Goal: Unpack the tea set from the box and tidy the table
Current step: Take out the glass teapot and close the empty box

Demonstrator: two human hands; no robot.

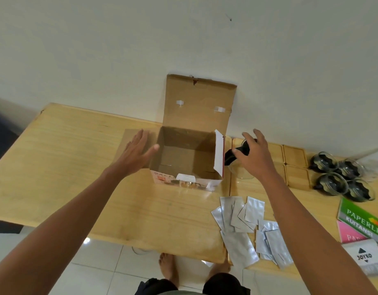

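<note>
Both arms reach out over the counter (pixel 77 145). The left hand (pixel 137 151) is flat, fingers spread wide, at the box's (pixel 183 154) nine o'clock. The right hand (pixel 255 154), at three o'clock, curls loosely over the teapot (pixel 232 158); I can't tell if it grips. Cups (pixel 341 177) sit farther right.

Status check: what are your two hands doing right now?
Left hand open beside empty box. Right hand on glass teapot, grip unclear. Silver sachets scattered nearby.

Home room: wooden table (pixel 77 167), tiled floor (pixel 102 262).
</note>
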